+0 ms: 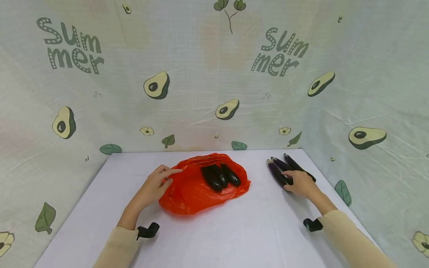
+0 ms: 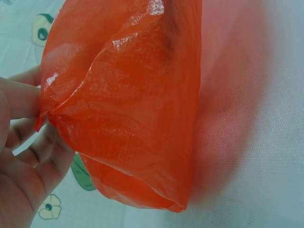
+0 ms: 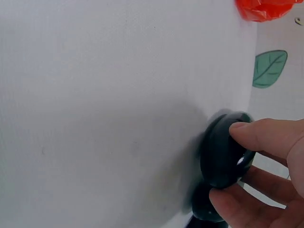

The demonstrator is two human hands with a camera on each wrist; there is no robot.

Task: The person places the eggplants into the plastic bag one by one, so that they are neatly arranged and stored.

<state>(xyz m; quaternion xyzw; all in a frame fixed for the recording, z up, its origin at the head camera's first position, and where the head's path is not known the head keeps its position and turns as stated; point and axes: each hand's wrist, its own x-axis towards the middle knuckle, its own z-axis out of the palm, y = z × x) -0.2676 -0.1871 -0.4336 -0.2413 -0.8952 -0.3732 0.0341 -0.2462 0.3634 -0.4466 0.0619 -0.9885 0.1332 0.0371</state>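
Observation:
An orange-red plastic bag (image 1: 187,197) lies on the table with its mouth spread and three dark eggplants (image 1: 212,178) showing in it. At the bag's left edge, my left hand (image 1: 155,186) pinches the plastic between thumb and fingers, as the left wrist view shows on the bag (image 2: 128,104). Over at the right, three more eggplants lie side by side. My right hand (image 1: 301,184) grips the leftmost eggplant (image 1: 275,172) near its rounded end; thumb and fingers flank that eggplant (image 3: 218,156) in the right wrist view. The other eggplants (image 1: 295,163) lie just beyond, partly behind the hand.
The white table (image 1: 221,238) ends at a back edge against a hanging cloth (image 1: 187,44) printed with avocados and leaves. Cloth also closes off both sides. A black wrist camera mount (image 1: 148,230) sticks out from the left sleeve, another mount (image 1: 312,225) from the right.

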